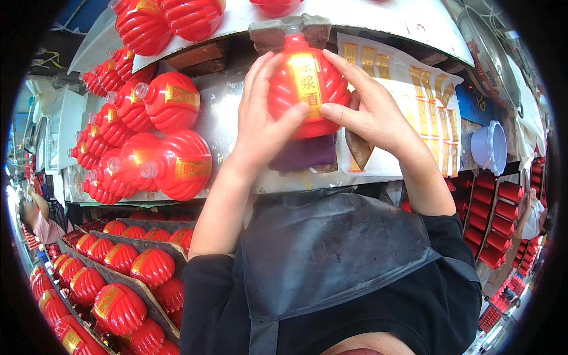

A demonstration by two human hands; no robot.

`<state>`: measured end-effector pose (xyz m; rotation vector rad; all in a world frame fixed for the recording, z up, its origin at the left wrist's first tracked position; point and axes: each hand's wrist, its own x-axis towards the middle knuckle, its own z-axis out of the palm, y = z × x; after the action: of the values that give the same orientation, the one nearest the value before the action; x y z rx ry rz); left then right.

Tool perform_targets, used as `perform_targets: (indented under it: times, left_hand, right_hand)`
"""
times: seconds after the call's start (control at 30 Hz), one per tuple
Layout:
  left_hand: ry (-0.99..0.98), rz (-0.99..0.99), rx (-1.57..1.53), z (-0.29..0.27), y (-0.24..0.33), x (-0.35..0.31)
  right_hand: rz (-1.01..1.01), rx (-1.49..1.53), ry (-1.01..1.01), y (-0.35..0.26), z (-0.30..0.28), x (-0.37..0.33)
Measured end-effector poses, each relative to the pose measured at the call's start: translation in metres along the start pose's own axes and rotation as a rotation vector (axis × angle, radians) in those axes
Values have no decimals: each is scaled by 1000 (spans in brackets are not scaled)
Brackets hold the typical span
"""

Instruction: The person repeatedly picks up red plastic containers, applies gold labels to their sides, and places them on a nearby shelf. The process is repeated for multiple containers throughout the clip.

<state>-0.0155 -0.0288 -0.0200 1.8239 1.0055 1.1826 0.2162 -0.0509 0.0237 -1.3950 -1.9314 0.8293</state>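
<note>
A ribbed, round red bottle (279,97) with a short clear neck lies in front of me, its neck pointing away. Its neck rests at a grey notched block (322,29), and a dark purple cloth (305,155) is under its near end. A gold label (309,77) runs down its upper face. My left hand (257,106) wraps the bottle's left side, its thumb on the label's lower left edge. From the other side my right hand (373,112) grips it, thumb tip at the label's lower right edge. Both palms are partly hidden.
White backing sheets of gold labels (420,100) lie to the right, beside a pointed brown piece (358,151). Several labelled red bottles (174,100) crowd the left of the bench. Racks of red bottles (121,310) stand at lower left. A pale blue bucket (489,148) is at right.
</note>
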Motion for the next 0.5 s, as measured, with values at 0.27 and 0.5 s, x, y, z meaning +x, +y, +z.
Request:
perform_targets:
  times: [0.27, 0.5]
  left_hand:
    - [-11, 1, 15, -4, 0, 4]
    - [3, 6, 116, 1, 3, 4]
  right_hand:
    - [129, 332, -83, 9, -6, 2]
    - [43, 98, 6, 0, 0, 1]
